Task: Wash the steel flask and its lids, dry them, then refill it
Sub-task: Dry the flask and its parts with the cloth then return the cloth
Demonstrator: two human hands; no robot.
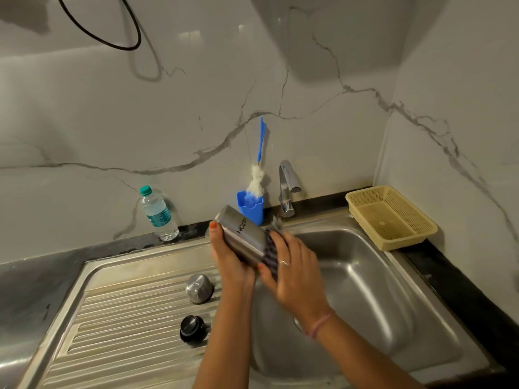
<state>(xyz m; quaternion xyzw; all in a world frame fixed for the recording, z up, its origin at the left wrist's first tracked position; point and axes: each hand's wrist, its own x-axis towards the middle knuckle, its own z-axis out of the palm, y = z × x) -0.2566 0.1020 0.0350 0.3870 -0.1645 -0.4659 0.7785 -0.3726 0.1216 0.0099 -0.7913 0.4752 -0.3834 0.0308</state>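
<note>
Over the steel sink (365, 276), a person is holding the steel flask (238, 237) tilted, base up; its mouth end is lying hidden under a dark cloth (271, 254), blurred. The left hand (233, 262) is curling round the flask from below; the right hand (292, 273) is wrapping the cloth against it. Partly readable lettering is showing "ILTON". On the drainboard (118, 318) a black lid (193, 328) and a steel lid (199, 287) are resting, beyond them a labelled plastic bottle (157, 211).
</note>
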